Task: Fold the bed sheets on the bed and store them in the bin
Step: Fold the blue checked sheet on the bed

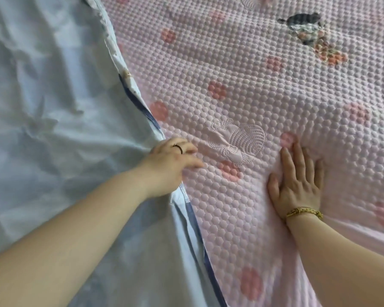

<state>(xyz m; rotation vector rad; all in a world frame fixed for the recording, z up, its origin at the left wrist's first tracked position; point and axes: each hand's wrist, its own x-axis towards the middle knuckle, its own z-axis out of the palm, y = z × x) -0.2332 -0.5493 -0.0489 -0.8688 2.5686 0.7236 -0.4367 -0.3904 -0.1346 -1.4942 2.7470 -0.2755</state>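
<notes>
Pink quilted sheet [253,63] lies steadied under the flat, straight fingers of the right hand [297,185], while the left hand [171,162] curls at the edge of the blue sheet [53,85], grip unclear.

We see the thin sheet [53,107] on the left and the padded sheet [253,74] on the right. Their edges meet down the middle. Our left hand [171,160] holds the thin sheet's edge there. Our right hand [297,180] lies flat on the padded sheet, further right.
</notes>
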